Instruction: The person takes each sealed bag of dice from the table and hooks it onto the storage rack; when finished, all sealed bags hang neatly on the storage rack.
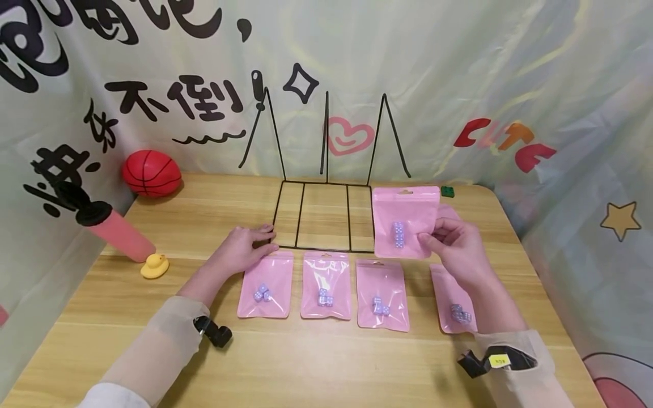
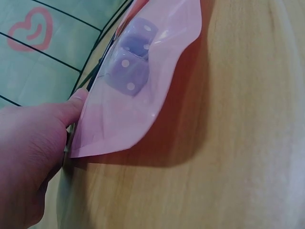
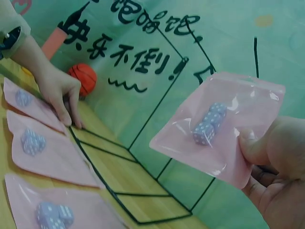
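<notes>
My right hand [image 1: 461,249] pinches a pink zip bag [image 1: 403,204] by its right edge, thumb in front. The bag is raised and upright at the right end of a black wire rack [image 1: 321,249], with several lilac dice [image 3: 209,125] in it. At the rack's front left corner, my left hand [image 1: 247,246] pinches the wire between thumb and fingers. Just below that hand lies a flat pink bag of dice [image 1: 278,306]; its near view shows the dice [image 2: 128,74] through the film.
Two similar bags [image 1: 311,309] [image 1: 364,320] lie in the same row. Another bag [image 1: 446,323] is partly under my right forearm, and one more [image 1: 449,211] shows behind the right hand. Leftward are a red ball [image 1: 151,173], pink bottle [image 1: 124,235] and yellow duck [image 1: 155,266]; a green block [image 1: 447,192] sits back right.
</notes>
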`<state>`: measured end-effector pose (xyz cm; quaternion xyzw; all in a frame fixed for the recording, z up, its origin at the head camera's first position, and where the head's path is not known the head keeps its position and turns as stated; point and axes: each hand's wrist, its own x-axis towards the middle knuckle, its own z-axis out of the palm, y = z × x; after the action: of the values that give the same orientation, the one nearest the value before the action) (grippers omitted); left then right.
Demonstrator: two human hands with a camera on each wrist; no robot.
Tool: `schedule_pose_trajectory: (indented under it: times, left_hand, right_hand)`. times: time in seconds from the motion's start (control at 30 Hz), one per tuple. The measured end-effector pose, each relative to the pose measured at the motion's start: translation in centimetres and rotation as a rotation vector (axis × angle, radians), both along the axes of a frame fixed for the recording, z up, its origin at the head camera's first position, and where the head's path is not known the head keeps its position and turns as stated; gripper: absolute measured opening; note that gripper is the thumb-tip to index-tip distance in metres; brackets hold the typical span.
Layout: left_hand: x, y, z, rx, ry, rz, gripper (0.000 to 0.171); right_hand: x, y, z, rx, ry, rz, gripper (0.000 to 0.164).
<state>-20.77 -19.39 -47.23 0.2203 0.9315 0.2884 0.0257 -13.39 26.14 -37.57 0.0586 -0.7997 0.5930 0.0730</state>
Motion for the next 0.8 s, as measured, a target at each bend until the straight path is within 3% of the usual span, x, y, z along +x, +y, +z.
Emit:
schedule_pose_trajectory:
  times: [0.17, 0.47, 0.8]
  left_hand:
    - [0.1, 0.1, 0.1, -0.035, -0.026, 0.027, 0.041]
    - [-0.2, 0.2, -0.2, -0.02, -0.018, 0.016, 0.042]
    - [0.1, 0.5, 0.2, -0.032, -0.051, 0.043, 0.042]
  right_hand:
    - [0.6, -0.8, 1.0, -0.106, 0.052, 0.024, 0.005]
    - [1.0, -1.9, 2.6, -0.178, 0.13, 0.013, 0.007]
    - [-0.5, -1.7, 2.4, -0.097, 0.07, -0.008, 0.006]
